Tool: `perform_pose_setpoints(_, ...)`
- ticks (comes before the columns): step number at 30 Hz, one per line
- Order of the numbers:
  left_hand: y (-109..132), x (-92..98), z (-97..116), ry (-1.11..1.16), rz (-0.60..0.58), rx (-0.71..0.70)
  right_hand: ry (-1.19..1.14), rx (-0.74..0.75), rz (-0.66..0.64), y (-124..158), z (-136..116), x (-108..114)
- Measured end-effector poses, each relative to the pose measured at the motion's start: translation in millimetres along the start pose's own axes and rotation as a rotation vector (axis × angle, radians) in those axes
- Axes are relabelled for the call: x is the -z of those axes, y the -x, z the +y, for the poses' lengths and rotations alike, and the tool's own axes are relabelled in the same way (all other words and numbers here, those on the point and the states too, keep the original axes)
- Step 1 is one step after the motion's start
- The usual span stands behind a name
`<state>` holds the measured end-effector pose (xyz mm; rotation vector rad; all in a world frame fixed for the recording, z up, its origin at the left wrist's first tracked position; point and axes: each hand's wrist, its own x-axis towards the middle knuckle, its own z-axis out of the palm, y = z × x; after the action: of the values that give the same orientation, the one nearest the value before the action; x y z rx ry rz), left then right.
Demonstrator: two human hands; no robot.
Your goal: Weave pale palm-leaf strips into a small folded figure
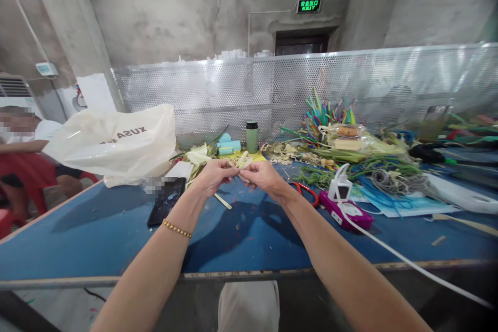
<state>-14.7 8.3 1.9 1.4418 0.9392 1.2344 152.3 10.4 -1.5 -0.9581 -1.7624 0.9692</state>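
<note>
Over at the far left I see a seated person (45, 128) in a white top, on a red chair (37, 171). A big off-white plastic bag (112, 137) with dark lettering slumps at the back left of the blue bench (97, 233). In front of its right end lies a dark tablet-like device (165, 202), and behind that is a pile of pale husk leaves (198, 155).

The left hand (213, 176), a gold beaded bracelet (177, 228) on its wrist, is pinched narrow on a pale husk piece (244, 161). That piece sits up off the bench between the two hands. Just beneath the left hand a loose pale strip (223, 201) lies flat. Beyond the fingers are light-blue rolls (230, 147) and, right of them, an upright green bottle (252, 140) with a dark lid.

The right hand (264, 174) meets the left at the husk, thumb and fingers closed on it too. Near its forearm is a red-handled tool (316, 199); the rest of it is hidden from me. Then come a bristling bundle of coloured stems (321, 111), a magenta power socket (360, 219) with a white plug (343, 182) on top, and tangled blue and green strands (392, 199).
</note>
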Motion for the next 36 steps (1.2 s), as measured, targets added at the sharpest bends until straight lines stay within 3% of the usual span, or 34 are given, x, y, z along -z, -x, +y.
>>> perform_pose_setpoints(7,0.6,-2.6,0.3,-0.037,0.068,-0.038,0.038,0.010,-0.016,-1.4,-1.0,2.1)
perform_pose_setpoints(13,-0.4,0.8,3.6,-0.049,0.122,-0.011,0.163,0.150,0.009,-2.1,0.0,12.1)
perform_pose_setpoints(18,0.5,4.4,6.3,-0.051,0.107,-0.014,0.173,0.106,-0.037,0.4,-4.9,17.1)
perform_pose_setpoints(22,0.3,6.1,6.8,-0.037,0.092,-0.020,0.003,0.045,-0.025,3.5,-12.2,17.4)
perform_pose_setpoints(27,-0.8,8.3,6.6,0.043,0.071,-0.007,-0.250,0.032,-0.147,7.0,-16.8,21.2)
perform_pose_setpoints(32,-0.3,10.6,7.5,0.105,0.023,0.022,-0.286,0.122,-0.221,7.0,-15.9,22.7)
perform_pose_setpoints(36,1.4,10.4,8.9,0.120,0.006,0.037,-0.163,0.188,-0.139,7.6,-18.2,18.4)
